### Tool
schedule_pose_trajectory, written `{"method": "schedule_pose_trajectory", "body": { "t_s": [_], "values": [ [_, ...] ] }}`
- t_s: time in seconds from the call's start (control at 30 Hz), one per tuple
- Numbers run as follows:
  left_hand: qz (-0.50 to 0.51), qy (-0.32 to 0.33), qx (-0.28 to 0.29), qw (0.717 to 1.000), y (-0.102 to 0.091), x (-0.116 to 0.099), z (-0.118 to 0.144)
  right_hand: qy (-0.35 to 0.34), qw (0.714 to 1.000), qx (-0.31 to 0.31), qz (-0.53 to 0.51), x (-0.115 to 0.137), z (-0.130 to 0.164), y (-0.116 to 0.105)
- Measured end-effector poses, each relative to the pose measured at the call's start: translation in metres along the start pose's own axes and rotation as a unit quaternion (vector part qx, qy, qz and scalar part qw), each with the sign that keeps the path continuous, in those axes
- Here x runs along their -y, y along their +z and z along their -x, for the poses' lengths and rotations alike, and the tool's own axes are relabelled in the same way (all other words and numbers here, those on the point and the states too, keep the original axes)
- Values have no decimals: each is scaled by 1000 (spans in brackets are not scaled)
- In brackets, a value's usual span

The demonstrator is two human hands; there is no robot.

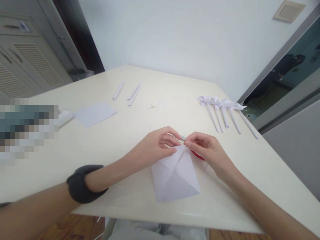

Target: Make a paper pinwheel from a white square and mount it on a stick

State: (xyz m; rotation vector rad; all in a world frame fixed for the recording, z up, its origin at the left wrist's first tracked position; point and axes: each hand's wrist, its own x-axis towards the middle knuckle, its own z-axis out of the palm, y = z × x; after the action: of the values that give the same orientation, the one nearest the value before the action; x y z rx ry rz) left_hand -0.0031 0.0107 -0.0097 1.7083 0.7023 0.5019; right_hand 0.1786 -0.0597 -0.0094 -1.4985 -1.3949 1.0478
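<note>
A white square of paper (pixel 178 185), creased and with slits running in from its corners, is held just above the table near its front edge. My left hand (pixel 165 143) grips the paper's upper left side, thumb in front and fingers curled behind. My right hand (pixel 201 143) pinches the top corner between thumb and fingertips. Behind the right hand lie scissors (pixel 198 155) with a red handle, mostly hidden by the hands and the paper.
Several paper pinwheels (pixel 222 103) on rolled sticks lie at the right. Three rolled paper tubes (pixel 118 90) rest at the back left, near a stack of paper sheets (pixel 96 113). Small paper scraps (pixel 152 106) lie mid-table (pixel 175 90). A wall (pixel 170 36) stands behind.
</note>
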Motion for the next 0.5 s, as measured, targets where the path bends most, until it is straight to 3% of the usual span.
{"method": "schedule_pose_trajectory", "body": {
  "t_s": [0.2, 0.5],
  "values": [
    [-2, 14, 25, 1000, 1, 4, -1, 21, 993, 22, -114, -3, 2, 3],
    [10, 1, 50, 999, 2, 4, -2, 0, 994, 37, -98, -6, 0, 4]
  ]
}}
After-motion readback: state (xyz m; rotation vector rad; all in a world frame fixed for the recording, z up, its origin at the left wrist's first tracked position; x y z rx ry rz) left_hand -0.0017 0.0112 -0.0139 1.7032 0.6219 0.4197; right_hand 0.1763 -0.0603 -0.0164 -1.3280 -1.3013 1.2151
